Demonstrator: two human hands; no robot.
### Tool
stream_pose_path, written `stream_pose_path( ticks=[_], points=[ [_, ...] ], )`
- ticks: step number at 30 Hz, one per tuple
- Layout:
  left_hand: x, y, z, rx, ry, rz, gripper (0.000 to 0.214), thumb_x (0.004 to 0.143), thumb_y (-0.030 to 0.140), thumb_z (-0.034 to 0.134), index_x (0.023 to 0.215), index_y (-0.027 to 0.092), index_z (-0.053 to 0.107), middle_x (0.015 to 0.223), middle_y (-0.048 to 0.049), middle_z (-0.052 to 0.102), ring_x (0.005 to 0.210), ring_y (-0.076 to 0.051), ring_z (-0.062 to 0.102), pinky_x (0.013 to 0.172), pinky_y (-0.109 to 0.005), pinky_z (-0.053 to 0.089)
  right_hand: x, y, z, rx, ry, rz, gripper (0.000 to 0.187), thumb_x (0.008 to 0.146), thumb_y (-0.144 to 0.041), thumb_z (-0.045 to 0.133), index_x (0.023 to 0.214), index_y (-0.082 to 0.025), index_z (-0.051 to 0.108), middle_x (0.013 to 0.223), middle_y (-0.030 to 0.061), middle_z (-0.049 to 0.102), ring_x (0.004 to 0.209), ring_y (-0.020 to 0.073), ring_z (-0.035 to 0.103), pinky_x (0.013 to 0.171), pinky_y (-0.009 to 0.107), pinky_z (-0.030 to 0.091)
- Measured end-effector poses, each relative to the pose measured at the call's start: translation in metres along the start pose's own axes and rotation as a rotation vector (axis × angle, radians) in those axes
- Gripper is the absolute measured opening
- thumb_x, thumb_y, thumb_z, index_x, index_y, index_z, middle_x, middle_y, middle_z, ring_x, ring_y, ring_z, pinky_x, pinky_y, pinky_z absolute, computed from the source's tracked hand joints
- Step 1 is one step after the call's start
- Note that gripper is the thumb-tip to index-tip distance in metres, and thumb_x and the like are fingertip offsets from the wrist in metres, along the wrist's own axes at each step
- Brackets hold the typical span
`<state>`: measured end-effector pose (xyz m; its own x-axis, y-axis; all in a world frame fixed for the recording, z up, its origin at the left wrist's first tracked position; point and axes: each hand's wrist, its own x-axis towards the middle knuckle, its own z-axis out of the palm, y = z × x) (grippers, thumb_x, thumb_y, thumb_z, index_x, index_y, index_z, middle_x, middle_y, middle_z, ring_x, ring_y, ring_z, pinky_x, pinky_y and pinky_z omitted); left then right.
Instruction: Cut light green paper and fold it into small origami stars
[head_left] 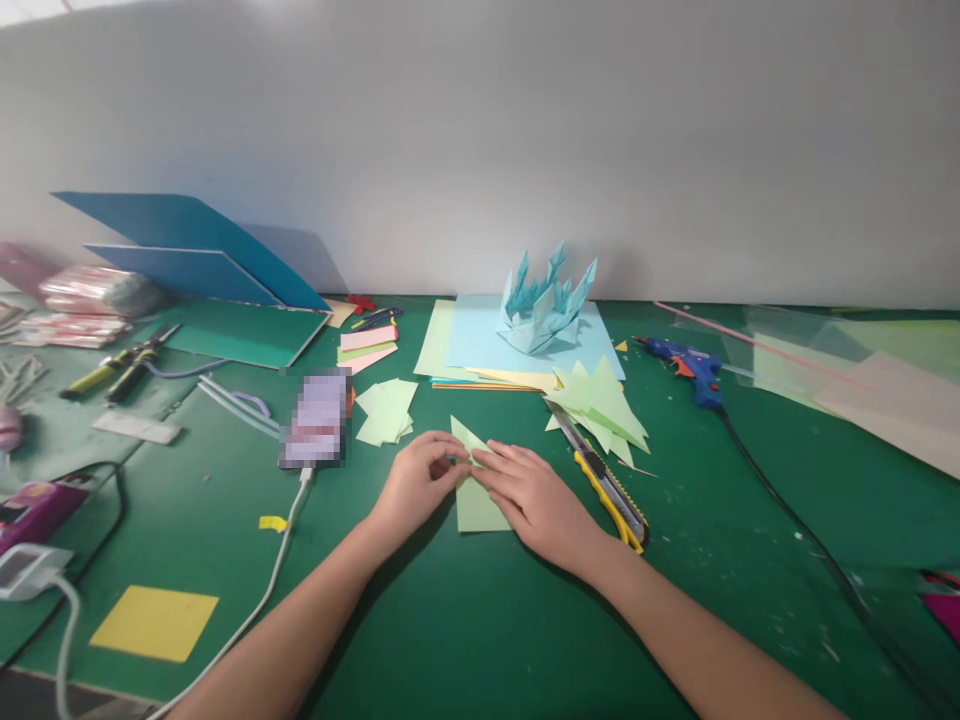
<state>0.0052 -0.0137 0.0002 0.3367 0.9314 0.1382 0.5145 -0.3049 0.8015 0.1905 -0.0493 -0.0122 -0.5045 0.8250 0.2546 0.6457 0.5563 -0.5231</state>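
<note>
A small pale green sheet of paper (480,508) lies on the table in front of me, its top part folded to a slanted point. At the fold's left side, my left hand (424,475) pinches the paper between thumb and fingertips. My right hand (536,500) lies over the paper's right side, its fingers stretched out flat on it and hiding part of the fold. Just right of that hand rests a yellow utility knife (611,495). Folded green paper triangles (600,405) are heaped beyond the knife, and loose pale green paper pieces (386,410) lie left of the fold.
Behind stands a light blue folded-paper lotus (544,310) on stacked coloured paper (442,340). A blue glue gun (690,370) with a cord is at right. At left are a phone (315,418) on a white cable, pliers (131,365) and a yellow sheet (156,622).
</note>
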Motion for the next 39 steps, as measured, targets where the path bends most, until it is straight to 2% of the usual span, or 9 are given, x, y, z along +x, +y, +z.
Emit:
stream_pose_path(
  ticks=[9,16,18,23,25,27,29,33,39],
  points=[
    [-0.002,0.01,-0.004,0.194,-0.07,0.168,0.018,0.082,0.01,0.053,0.083,0.019,0.069,0.092,-0.004,0.073,0.084,-0.018,0.066,0.077,-0.029,0.052,0.001,0.0,0.001,-0.086,-0.049,-0.032,0.041,0.091,-0.012,0.039,0.128,-0.02,0.055,0.137,0.0075,0.051,0.128,0.0298,0.043,0.101,0.052,0.039],
    [0.0,0.004,-0.001,0.375,-0.022,0.341,0.016,0.081,0.009,0.052,0.078,0.018,0.065,0.088,-0.0056,0.071,0.08,-0.019,0.064,0.078,-0.036,0.051,0.004,-0.007,0.0,-0.166,0.032,-0.09,0.032,0.092,-0.013,0.04,0.116,-0.014,0.062,0.126,0.0106,0.06,0.119,0.0287,0.05,0.098,0.048,0.042],
    [0.002,0.002,0.001,0.396,-0.014,0.371,0.016,0.081,0.008,0.05,0.078,0.018,0.063,0.093,-0.007,0.071,0.087,-0.021,0.063,0.081,-0.038,0.049,0.006,-0.008,0.001,-0.177,0.035,-0.085,0.027,0.091,-0.014,0.045,0.111,-0.012,0.062,0.123,0.0121,0.061,0.116,0.0279,0.052,0.096,0.046,0.044],
    [0.003,-0.001,0.004,0.491,-0.068,0.288,0.019,0.079,0.008,0.046,0.081,0.019,0.061,0.104,-0.0068,0.07,0.108,-0.025,0.056,0.092,-0.044,0.042,0.009,-0.009,0.003,-0.256,0.021,-0.055,0.016,0.088,-0.022,0.054,0.096,-0.012,0.062,0.124,0.0166,0.059,0.11,0.0296,0.053,0.091,0.045,0.046],
    [0.002,-0.001,0.005,0.535,-0.068,0.215,0.025,0.079,0.01,0.047,0.097,0.019,0.062,0.107,-0.0066,0.07,0.109,-0.027,0.054,0.09,-0.046,0.041,0.01,-0.01,0.003,-0.274,0.015,-0.053,0.014,0.087,-0.025,0.056,0.091,-0.013,0.061,0.126,0.0174,0.058,0.109,0.0297,0.053,0.09,0.045,0.046],
    [0.002,0.0,0.004,0.563,-0.076,0.179,0.039,0.079,0.012,0.048,0.117,0.019,0.056,0.108,-0.0065,0.07,0.111,-0.029,0.052,0.09,-0.046,0.04,0.011,-0.012,0.001,-0.286,-0.002,-0.045,0.014,0.085,-0.028,0.059,0.087,-0.014,0.06,0.129,0.0181,0.056,0.107,0.0296,0.052,0.089,0.045,0.046],
    [0.001,0.001,0.004,0.584,-0.091,0.169,0.049,0.079,0.013,0.049,0.127,0.02,0.049,0.11,-0.0062,0.069,0.113,-0.029,0.05,0.09,-0.046,0.038,0.012,-0.013,-0.001,-0.297,-0.022,-0.027,0.017,0.084,-0.032,0.061,0.086,-0.015,0.059,0.132,0.0187,0.053,0.105,0.0296,0.052,0.086,0.045,0.046],
    [0.001,0.003,0.003,0.627,-0.098,0.158,0.048,0.079,0.015,0.05,0.126,0.021,0.051,0.118,-0.0056,0.067,0.116,-0.031,0.048,0.09,-0.048,0.036,0.012,-0.016,-0.005,-0.315,-0.044,-0.014,0.024,0.082,-0.039,0.063,0.086,-0.016,0.06,0.135,0.0187,0.05,0.103,0.0293,0.052,0.084,0.045,0.046],
    [-0.001,0.004,0.006,0.72,-0.07,0.18,0.045,0.08,0.014,0.045,0.121,0.025,0.057,0.134,0.0005,0.055,0.115,-0.03,0.048,0.091,-0.05,0.034,0.008,-0.016,-0.012,-0.357,-0.022,-0.007,0.032,0.079,-0.044,0.065,0.091,-0.015,0.062,0.121,0.0154,0.061,0.096,0.0285,0.054,0.082,0.042,0.044]
  ],
)
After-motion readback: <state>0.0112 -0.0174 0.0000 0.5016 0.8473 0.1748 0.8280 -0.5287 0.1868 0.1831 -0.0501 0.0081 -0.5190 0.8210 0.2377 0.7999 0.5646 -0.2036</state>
